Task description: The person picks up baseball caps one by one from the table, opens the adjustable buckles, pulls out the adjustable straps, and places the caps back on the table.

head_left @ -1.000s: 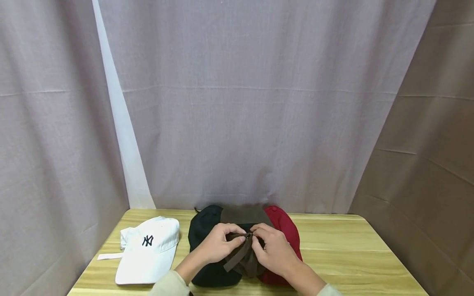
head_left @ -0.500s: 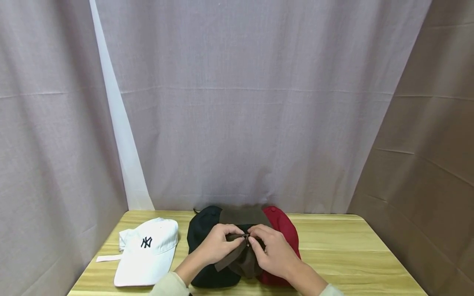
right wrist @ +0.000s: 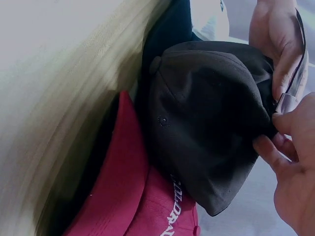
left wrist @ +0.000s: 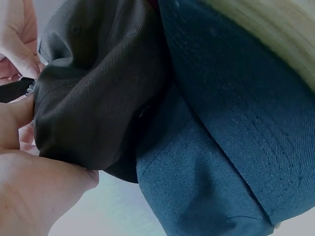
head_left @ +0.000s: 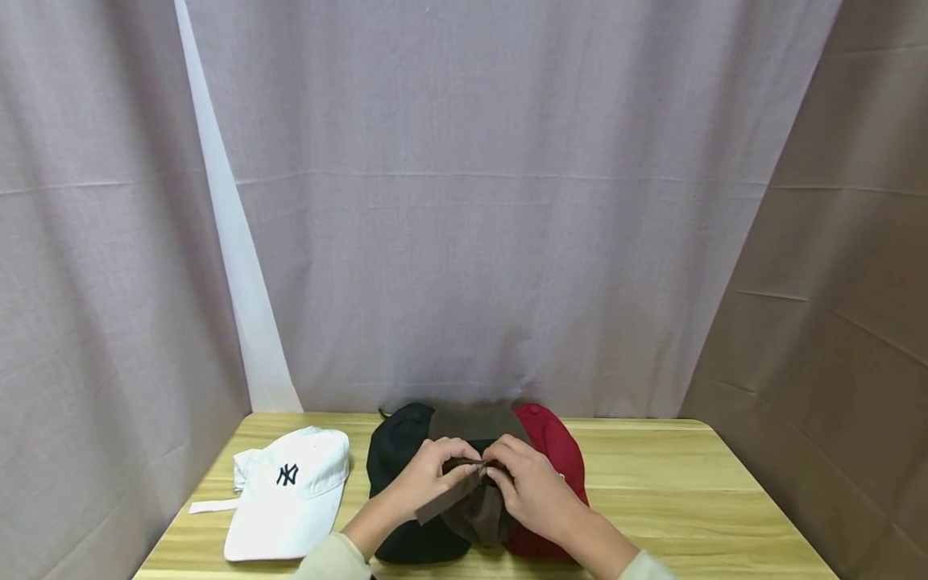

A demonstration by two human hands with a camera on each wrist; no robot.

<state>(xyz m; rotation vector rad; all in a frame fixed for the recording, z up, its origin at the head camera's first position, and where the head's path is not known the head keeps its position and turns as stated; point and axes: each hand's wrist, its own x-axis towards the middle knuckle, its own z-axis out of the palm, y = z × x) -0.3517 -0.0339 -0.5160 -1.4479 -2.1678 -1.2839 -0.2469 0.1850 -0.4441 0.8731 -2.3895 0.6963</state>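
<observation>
A dark brown baseball cap [right wrist: 206,108] sits between my hands, its crown facing me in the head view. My left hand [head_left: 425,477] pinches the cap's back strap [head_left: 442,503], whose loose end sticks out to the left. Close beside it, my right hand [head_left: 535,490] pinches the strap at a small metal buckle [right wrist: 285,102]. The fingertips of both hands nearly meet there. Under and to the left lies a black-looking cap [head_left: 391,443], dark blue in the left wrist view. A red cap [head_left: 561,451] with white lettering lies to the right.
A white cap [head_left: 286,499] with a black emblem lies at the left of the wooden table [head_left: 660,483], its strap stretched out leftward. Grey curtains [head_left: 464,242] hang behind the table and at the sides.
The strap's loose end has swung left and up, nearer my left hand. My right fingers have shifted slightly left along the strap. The other caps stay put.
</observation>
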